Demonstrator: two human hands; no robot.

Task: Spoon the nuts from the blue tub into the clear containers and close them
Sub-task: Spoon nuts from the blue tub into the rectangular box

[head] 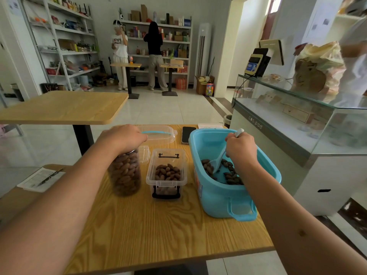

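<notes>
A tall clear jar [125,173] full of brown nuts stands at the table's left; my left hand [124,136] grips its top from above. Beside it sits a small clear box [166,173], open, partly filled with nuts. The blue tub [234,197] stands at the right with nuts [230,174] on its bottom. My right hand [241,144] holds the handle of a pale scoop [219,160] whose bowl is down among the nuts. A small clear lid [144,153] lies behind the jar, and a larger clear lid with a blue handle [158,133] lies farther back.
A phone [188,134] lies on the wooden table [158,225] behind the tub. A glass display counter [297,124] stands close on the right. Another wooden table [63,108] is at the left, and papers with a pen [42,179] lie on a low surface there. Two persons stand by far shelves.
</notes>
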